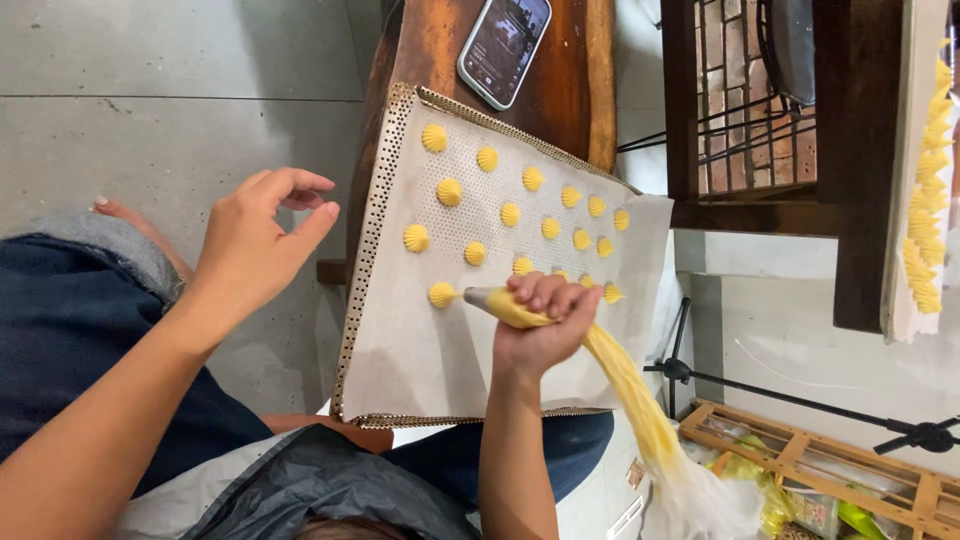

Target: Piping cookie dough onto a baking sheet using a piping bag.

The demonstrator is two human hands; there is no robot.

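My right hand [545,325] grips a clear piping bag [620,380] full of yellow dough, its nozzle touching a fresh dough rosette [441,294] on the paper. A perforated baking tray [362,270] lined with white parchment holds several yellow piped rosettes [510,214] in rows. My left hand [258,240] hovers to the left of the tray, fingers loosely curled and apart, holding nothing. The tray rests on a dark wooden surface [560,80].
A smartphone [504,48] lies on the wood beyond the tray. Another tray of piped yellow dough [925,200] stands at the right edge. A dark wooden frame [860,160], a black stand leg [800,400] and a wooden crate [830,470] sit right. Grey tiled floor [170,80] lies left.
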